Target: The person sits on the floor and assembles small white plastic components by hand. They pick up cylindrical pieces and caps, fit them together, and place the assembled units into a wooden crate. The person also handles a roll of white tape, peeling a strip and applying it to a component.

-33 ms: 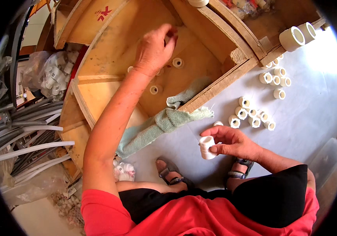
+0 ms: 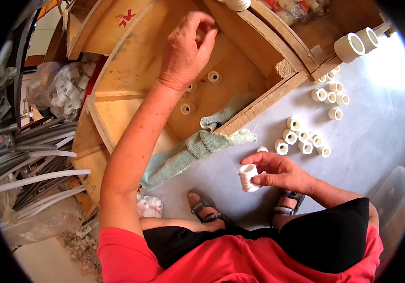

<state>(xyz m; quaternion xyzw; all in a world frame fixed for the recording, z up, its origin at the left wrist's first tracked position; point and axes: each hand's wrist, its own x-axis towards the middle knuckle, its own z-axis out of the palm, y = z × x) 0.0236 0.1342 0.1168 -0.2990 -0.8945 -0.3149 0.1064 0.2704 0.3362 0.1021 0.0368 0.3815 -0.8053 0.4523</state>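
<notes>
My right hand (image 2: 280,173) pinches a short white plastic pipe fitting (image 2: 248,178) between thumb and fingers, its open end up and ribs round its lower part. Reaching over a wooden bin (image 2: 164,28), my left hand (image 2: 187,49) has its fingers curled in; whatever they hold, if anything, is hidden. Inside the bin lie a few white fittings (image 2: 214,77), one partly covered by my left wrist. A pale green cloth (image 2: 198,148) drapes over the bin's near edge, between my two hands.
Several white fittings (image 2: 305,147) stand on the grey floor (image 2: 353,146) at the right. Two larger white fittings (image 2: 350,47) rest on the bin's far right edge. Hoses (image 2: 39,177) and a bag of fittings (image 2: 68,89) are at the left. A translucent tub (image 2: 393,203) sits far right.
My left hand has moved a little farther away over the bin. My right hand and its pipe fitting are almost unmoved.
</notes>
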